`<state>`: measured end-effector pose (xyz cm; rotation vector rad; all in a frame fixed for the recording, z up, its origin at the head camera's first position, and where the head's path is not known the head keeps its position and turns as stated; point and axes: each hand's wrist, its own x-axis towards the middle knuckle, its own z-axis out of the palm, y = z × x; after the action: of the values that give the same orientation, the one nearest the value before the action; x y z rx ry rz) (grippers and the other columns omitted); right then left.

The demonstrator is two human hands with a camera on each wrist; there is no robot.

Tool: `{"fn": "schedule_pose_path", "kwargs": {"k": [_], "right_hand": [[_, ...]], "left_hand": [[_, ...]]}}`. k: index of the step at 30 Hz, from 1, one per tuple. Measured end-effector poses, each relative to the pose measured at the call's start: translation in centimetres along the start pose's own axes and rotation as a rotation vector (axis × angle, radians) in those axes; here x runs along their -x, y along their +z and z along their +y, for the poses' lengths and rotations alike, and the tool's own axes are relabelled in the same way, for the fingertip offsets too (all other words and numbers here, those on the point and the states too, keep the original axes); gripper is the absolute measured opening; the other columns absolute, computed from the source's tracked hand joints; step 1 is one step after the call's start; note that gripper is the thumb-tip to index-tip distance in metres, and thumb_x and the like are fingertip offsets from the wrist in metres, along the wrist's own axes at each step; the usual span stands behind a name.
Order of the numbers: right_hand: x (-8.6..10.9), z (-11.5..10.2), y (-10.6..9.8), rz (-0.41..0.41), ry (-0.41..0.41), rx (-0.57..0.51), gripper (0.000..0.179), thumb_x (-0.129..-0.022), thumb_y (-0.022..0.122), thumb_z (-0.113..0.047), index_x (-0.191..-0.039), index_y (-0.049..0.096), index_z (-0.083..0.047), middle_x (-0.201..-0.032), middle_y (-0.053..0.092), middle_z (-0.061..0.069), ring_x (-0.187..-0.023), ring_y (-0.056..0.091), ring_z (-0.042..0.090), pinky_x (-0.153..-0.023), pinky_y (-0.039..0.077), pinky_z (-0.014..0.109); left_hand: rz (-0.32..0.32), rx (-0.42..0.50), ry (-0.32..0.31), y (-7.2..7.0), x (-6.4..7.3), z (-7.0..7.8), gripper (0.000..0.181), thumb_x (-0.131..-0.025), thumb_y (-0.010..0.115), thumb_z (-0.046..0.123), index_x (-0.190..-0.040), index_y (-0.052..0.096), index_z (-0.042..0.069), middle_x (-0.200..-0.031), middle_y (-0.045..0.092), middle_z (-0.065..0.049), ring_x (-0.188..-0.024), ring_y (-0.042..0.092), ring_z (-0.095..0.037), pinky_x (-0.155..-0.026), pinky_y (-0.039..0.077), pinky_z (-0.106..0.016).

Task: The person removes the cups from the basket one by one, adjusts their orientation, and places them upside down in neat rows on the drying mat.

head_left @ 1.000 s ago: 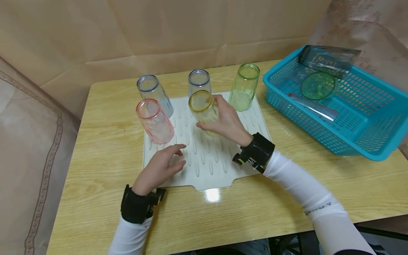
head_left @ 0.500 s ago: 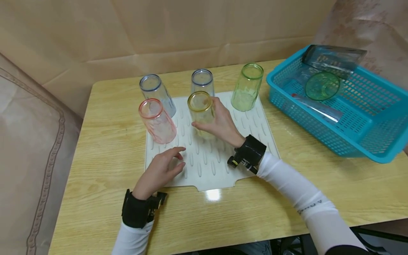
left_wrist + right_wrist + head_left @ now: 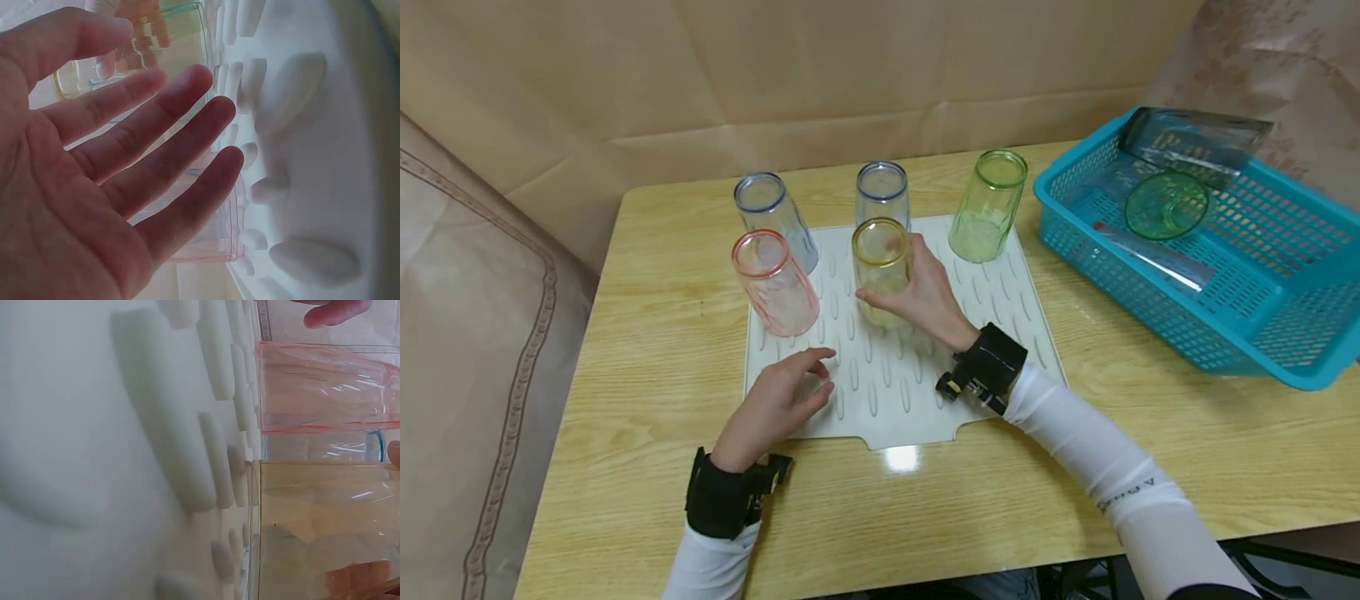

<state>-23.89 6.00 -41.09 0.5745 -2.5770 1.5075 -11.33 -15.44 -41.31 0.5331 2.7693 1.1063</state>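
Observation:
My right hand grips a yellow-tinted drinking glass, thumb at the front and fingers round its far right side. The glass stands on a white ridged mat; its lower edge is at the mat in the right wrist view. My left hand hovers over the mat's near left part, fingers apart and holding nothing, as the left wrist view also shows. Nearest to it is a pink glass. Behind stand two blue-rimmed glasses, one at the left and one partly hidden by the yellow glass. A green glass stands at the mat's right rear.
A blue plastic basket stands on the wooden table at the right. Inside lie a green glass, a clear packet and a dark see-through item. A beige cloth hangs behind the table.
The right hand and the yellow glass have shifted slightly left relative to the mat. The head view has turned a little. The left hand stays nearly where it was.

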Motion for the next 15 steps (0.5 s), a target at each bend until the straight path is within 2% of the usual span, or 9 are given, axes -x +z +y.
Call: {"fn": "schedule_pose_path", "kwargs": {"k": [15], "right_hand": [[0.39, 0.40, -0.37, -0.033, 0.057, -0.050, 0.082, -0.069, 0.088, -0.023, -0.132, 0.041, -0.004, -0.122, 0.058, 0.012, -0.112, 0.054, 0.022, -0.094, 0.043, 0.038]], "left_hand": [[0.010, -0.009, 0.008, 0.17, 0.13, 0.03, 0.038, -0.088, 0.069, 0.008, -0.124, 0.059, 0.000, -0.094, 0.065, -0.006, -0.087, 0.059, -0.023, -0.084, 0.049, -0.044]]}}
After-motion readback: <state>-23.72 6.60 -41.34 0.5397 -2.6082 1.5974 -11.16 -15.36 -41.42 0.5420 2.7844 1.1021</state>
